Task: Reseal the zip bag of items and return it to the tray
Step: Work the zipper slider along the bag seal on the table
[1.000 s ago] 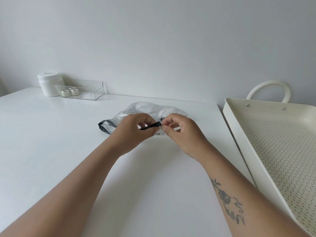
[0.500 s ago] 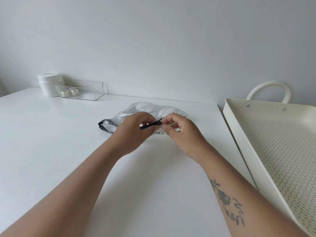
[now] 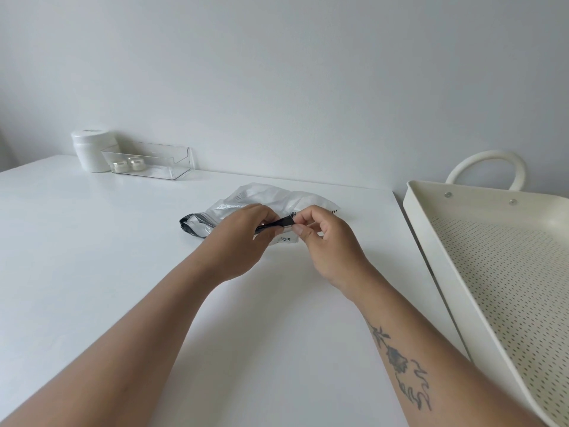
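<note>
A crumpled clear zip bag (image 3: 261,198) with a black zip strip lies on the white table (image 3: 92,257), a little beyond mid-table. My left hand (image 3: 243,241) and my right hand (image 3: 326,241) both pinch the black strip at the bag's near edge, fingertips almost touching. Most of the strip is hidden under my fingers, and the bag's contents cannot be made out. The cream perforated tray (image 3: 505,272) with a looped handle stands to the right of the table, apart from the bag.
At the table's far left stand a white jar (image 3: 90,151) and a clear plastic box (image 3: 151,160) holding two small tealights. A white wall runs behind the table. The table's right edge lies close to the tray.
My hands have shifted only slightly along the black strip; the bag stays in the same place on the table.
</note>
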Available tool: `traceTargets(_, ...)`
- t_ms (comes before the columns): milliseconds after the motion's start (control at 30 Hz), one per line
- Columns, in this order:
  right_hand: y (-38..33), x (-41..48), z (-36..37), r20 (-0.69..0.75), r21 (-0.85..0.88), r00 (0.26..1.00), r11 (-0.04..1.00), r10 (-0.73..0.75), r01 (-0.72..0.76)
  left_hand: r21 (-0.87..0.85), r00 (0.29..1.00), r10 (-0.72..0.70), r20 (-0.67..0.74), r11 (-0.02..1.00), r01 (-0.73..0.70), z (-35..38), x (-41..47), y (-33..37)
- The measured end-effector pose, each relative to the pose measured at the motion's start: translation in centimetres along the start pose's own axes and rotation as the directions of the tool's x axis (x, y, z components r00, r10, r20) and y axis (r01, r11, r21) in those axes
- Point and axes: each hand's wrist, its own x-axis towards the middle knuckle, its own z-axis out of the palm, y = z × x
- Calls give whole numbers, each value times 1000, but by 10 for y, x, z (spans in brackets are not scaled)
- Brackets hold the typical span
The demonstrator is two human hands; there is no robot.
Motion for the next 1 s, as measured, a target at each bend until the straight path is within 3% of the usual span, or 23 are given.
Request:
traceTargets(267,-1,0,-9,39,-39,999,999,3,-2,154,986,149,-75,979,-136,2,1,8)
traceTargets(400,-2,2,-10,-31,-110,998,992,-60,56,187,981,179,-74,969,-163,5,2,10)
traceTargets(833,8,5,-17,-179,-149,984,989,-21,-6,281,990,92,-105,958,-59,-2,2,-6)
traceTargets(1000,12,3,-14,-103,-172,994,985,-26,8,299,990,93,-109,953,-57,2,-1,-5)
